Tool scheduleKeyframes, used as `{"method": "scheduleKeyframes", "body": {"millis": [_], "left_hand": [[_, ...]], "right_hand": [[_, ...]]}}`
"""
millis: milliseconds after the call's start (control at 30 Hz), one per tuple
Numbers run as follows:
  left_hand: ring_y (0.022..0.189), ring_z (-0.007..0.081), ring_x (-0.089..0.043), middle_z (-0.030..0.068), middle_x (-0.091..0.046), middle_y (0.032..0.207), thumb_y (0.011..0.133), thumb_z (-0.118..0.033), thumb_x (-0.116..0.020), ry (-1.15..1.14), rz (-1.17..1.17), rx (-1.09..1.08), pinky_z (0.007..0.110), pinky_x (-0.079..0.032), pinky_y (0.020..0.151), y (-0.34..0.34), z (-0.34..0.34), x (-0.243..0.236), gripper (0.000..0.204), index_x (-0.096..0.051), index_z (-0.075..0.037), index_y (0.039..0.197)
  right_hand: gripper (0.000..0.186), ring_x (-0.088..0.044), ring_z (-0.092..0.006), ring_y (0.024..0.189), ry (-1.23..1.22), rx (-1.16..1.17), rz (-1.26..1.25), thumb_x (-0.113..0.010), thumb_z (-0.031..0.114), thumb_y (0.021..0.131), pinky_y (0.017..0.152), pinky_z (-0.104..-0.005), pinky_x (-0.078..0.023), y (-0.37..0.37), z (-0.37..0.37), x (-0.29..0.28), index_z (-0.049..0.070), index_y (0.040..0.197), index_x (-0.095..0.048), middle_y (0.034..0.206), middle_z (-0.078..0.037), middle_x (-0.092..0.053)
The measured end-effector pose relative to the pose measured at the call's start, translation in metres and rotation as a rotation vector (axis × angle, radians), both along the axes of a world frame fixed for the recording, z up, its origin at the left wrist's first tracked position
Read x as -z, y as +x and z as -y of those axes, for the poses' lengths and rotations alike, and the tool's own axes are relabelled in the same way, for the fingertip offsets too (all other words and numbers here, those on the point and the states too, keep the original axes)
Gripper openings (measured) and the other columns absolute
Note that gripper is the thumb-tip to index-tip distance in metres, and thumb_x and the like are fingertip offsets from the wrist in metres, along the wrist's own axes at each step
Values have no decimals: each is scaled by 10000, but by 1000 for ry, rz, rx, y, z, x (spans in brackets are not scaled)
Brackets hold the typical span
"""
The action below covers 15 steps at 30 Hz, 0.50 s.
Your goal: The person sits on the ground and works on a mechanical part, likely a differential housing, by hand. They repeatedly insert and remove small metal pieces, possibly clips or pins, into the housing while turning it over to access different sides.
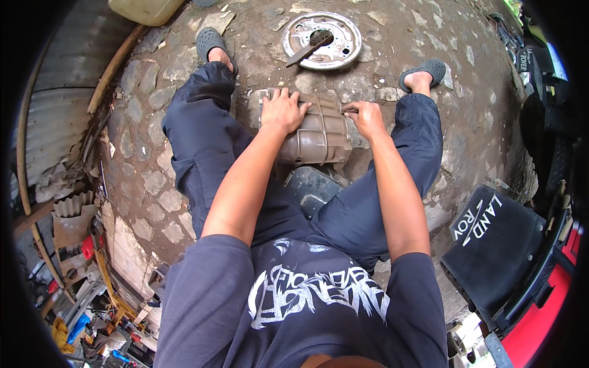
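Note:
A ribbed, grey-brown metal gearbox casing [314,132] lies between my legs on the stony ground. My left hand [283,113] rests on its upper left part, fingers spread over the metal. Beside the casing's right edge, my right hand [366,118] is closed in a pinch. Its fingertips point toward the casing, and a small thin piece seems to show between them, too small to name. Just below the casing, a worn dark box-like thing [311,189] sits between my thighs, partly hidden by my trousers.
Beyond the casing lies a round silvery brake plate [294,35] with a flat metal bar [305,54] across it. At right are a black mudflap [491,245] and red bodywork [543,306]. Corrugated sheeting [58,113], a wooden pole [115,70] and piled scrap [101,306] line the left.

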<state>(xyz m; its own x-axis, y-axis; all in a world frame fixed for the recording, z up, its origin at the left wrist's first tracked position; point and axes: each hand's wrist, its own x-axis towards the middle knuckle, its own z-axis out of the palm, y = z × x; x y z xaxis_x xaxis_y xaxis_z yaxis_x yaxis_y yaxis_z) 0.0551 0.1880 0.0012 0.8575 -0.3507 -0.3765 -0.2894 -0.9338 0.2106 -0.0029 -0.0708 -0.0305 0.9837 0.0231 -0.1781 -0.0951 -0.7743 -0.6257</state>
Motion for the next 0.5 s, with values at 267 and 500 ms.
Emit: {"method": "scheduleKeyframes", "body": {"millis": [267,500], "left_hand": [[1398,322,-513,147,-604,1410,1067,-579,-470,-49,-27,-79,625,-389,1151,1,1,1,590,-683,-116,1364],[1386,344,-527,171,-614,1384,1085,-466,-464,-21,-33,-50,606,-415,1137,2,1,0,476,-670,-123,1344]], "right_hand": [[191,-748,-354,970,16,53,-88,-827,170,855,881,-436,-582,9,-3,0,125,1041,-833,1012,-185,-777],[219,-756,-336,955,-16,46,20,-847,180,842,873,-425,-584,4,-12,4,92,1041,-821,1008,-185,-782]]}}
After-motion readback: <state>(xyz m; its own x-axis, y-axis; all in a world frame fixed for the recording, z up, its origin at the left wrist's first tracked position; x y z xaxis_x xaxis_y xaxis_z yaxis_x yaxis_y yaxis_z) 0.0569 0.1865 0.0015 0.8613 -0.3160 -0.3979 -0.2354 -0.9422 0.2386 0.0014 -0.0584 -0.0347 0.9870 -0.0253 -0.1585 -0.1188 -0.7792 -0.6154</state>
